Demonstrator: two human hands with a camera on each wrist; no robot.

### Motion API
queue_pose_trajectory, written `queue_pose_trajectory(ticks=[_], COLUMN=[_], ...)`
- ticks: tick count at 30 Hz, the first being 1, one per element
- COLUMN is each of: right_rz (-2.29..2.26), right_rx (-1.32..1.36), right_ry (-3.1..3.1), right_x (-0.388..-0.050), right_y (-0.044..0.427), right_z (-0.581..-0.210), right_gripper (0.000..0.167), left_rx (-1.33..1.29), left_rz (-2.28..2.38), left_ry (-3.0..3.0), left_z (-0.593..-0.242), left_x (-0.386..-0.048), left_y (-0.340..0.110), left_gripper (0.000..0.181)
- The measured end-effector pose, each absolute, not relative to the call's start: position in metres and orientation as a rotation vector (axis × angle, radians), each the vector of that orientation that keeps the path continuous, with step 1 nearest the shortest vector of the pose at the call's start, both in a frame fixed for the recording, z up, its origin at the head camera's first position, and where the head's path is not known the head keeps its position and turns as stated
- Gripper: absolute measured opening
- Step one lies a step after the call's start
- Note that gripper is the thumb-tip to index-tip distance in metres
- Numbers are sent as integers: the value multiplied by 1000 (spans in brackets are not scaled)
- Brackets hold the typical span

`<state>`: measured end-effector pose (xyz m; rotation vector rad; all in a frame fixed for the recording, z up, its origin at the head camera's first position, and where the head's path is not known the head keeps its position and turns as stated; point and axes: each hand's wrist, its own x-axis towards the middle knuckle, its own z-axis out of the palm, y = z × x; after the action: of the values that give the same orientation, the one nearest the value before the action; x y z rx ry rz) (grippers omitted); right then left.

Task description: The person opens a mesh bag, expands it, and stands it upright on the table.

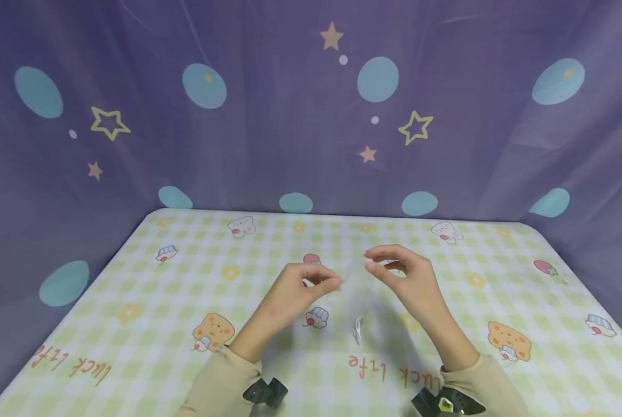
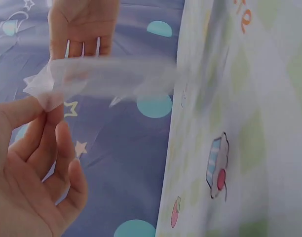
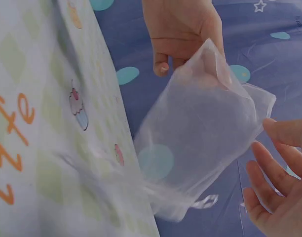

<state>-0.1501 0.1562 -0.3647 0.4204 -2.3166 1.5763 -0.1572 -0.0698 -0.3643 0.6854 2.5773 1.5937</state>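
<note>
A sheer white drawstring pouch (image 3: 195, 118) hangs above the table between the two hands. My left hand (image 1: 303, 289) pinches its upper edge between thumb and index finger, which the left wrist view shows closely. At the other side of the mouth, my right hand (image 1: 407, 275) has its thumb and index finger on the pouch's edge, the other fingers loosely bent. In the right wrist view the mouth is partly spread. A shiny ribbon end (image 1: 357, 331) dangles below the pouch. The pouch itself is faint in the head view.
A table (image 1: 160, 359) with a green-checked, cartoon-printed cover lies under the hands. Behind it and at both sides hangs a purple curtain (image 1: 290, 127) with stars and teal dots. Dark wrist straps (image 1: 265, 393) sit over beige sleeves (image 1: 219, 382).
</note>
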Motion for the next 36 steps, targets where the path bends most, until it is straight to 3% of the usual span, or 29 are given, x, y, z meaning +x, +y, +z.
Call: queue_pose_trajectory(ticks=[11, 24, 36], right_rz=[1656, 1605, 1629], right_rx=[270, 272, 265], right_ry=[-2434, -2422, -2464], right_x=[-152, -150, -151], right_y=[138, 135, 144], right_z=[-366, -365, -357], right_gripper=[31, 17, 20], left_rx=[563, 525, 440], left_rz=[1916, 1833, 1848], left_ry=[2547, 2579, 2640], left_z=[-366, -365, -355], left_x=[-166, -164, -166], left_y=[-54, -52, -52], left_gripper=[9, 25, 9])
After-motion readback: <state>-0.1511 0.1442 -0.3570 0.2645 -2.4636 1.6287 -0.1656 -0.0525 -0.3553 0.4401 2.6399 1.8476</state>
